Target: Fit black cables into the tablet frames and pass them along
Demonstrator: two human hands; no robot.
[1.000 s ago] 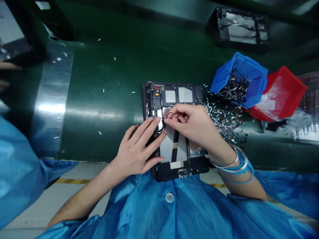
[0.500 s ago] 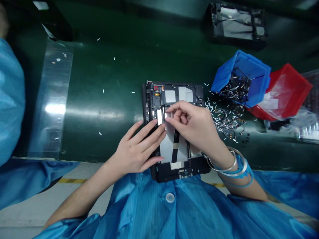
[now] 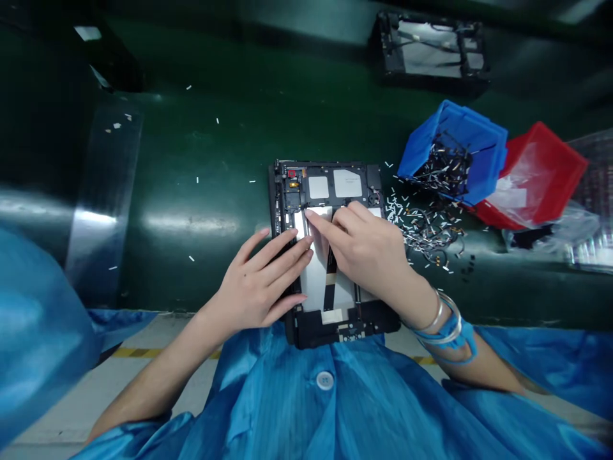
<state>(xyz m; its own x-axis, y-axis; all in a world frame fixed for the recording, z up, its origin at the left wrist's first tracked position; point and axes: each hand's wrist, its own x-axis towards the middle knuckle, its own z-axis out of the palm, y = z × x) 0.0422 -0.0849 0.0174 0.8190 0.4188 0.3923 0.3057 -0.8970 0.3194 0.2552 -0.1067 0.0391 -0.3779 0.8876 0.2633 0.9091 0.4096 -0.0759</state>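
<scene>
A tablet-like device (image 3: 352,326) with its inside exposed lies in front of me, showing silvery panels, black flat cables and small boards. My left hand (image 3: 263,275) lies over its left edge, fingers spread, fingertips touching a narrow white strip (image 3: 299,223) and the silvery panel beside it. On the upper middle of the device rests my right hand (image 3: 366,246). One digit stretches out to touch the spot just right of the white strip, while the other fingers curl in. I see nothing held in it. A black flat cable (image 3: 330,294) runs below the hand.
A blue bin (image 3: 483,156) holds many small dark cables; a red bin (image 3: 546,172) with clear plastic stands beside it. Loose cables and white scraps (image 3: 431,233) spread right of the device. Another opened device (image 3: 431,54) lies far back. A co-worker's blue sleeve (image 3: 38,338) is at left.
My right hand has gone from a pinch at the thin black cable to one digit pressing there, its other fingers curled. My left hand stays on the device. The co-worker's sleeve has shifted.
</scene>
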